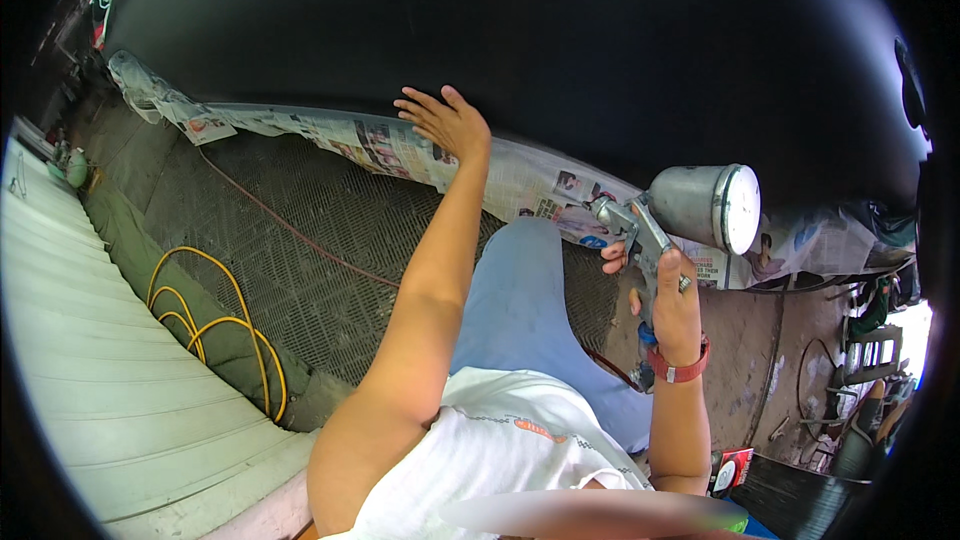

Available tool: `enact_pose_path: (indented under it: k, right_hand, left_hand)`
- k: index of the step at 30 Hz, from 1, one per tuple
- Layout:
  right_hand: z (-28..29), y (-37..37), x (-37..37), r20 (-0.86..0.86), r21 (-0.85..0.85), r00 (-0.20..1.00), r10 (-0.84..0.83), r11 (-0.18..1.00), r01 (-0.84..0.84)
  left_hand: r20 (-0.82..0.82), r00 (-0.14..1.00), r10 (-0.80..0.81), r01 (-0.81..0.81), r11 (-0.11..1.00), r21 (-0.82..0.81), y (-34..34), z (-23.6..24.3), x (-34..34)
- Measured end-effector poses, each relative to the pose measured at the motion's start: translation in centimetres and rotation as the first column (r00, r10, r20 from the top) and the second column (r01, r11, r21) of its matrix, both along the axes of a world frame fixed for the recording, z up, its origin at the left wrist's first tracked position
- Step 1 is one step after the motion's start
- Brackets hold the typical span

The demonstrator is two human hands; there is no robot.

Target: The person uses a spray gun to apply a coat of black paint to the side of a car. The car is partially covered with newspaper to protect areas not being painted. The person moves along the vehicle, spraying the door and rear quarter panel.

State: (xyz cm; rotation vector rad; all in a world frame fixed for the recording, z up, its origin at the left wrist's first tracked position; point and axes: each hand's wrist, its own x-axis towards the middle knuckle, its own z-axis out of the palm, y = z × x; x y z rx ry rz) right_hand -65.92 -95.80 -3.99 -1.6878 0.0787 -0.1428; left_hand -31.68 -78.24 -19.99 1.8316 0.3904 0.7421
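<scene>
My right hand (672, 305) is wrapped round the handle of a metal spray gun (640, 225), with a red band on that wrist. A silver paint cup (705, 208) sits on top of the gun, its pale lid facing right. Stretched forward, my left hand (452, 125) has its fingers spread and holds nothing. It is at the lower edge of a large dark panel (560, 30); whether it touches the panel I cannot tell. Newspaper masking (385, 145) runs along that lower edge, passing behind the gun.
A reddish hose (290, 225) crosses the dark textured mat (270, 280). Coiled yellow hose (240, 305) lies at the left beside a white ribbed surface (90, 360). At the right are a metal frame (870, 355) and assorted items. A dark box-like surface (790, 495) is near my right elbow.
</scene>
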Motion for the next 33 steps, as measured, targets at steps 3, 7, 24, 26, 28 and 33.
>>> enact_pose_path:
  k: [3,7,24,26,28,33]
  right_hand:
    - [0.5,0.2,0.5,0.026,0.009,1.000,0.011,1.000,-0.011]
    - [1.1,-0.2,1.1,0.071,0.066,0.997,0.036,0.997,-0.040]
    - [23.3,-1.4,3.8,0.222,0.182,0.964,0.143,0.966,-0.185]
    - [28.0,-0.2,5.1,0.145,0.258,0.979,0.146,0.949,-0.180]
    - [33.3,1.5,6.0,0.074,0.271,0.990,0.123,0.952,-0.139]
    - [41.2,3.1,6.8,0.043,0.266,0.994,0.097,0.958,-0.104]
  left_hand:
    - [0.214,0.977,-0.020,-0.008,0.992,0.128,-0.6,3.9,1.5]
    - [0.577,0.805,-0.135,-0.129,0.910,0.394,-0.2,14.4,2.6]
    - [0.339,0.910,-0.240,-0.005,0.809,0.587,1.8,45.4,2.7]
    - [0.216,0.958,-0.190,0.049,0.848,0.528,1.9,47.7,3.8]
    - [0.171,0.969,-0.177,0.073,0.870,0.488,2.1,48.1,4.5]
    - [0.084,0.899,-0.430,0.250,0.662,0.707,-0.8,47.4,0.0]
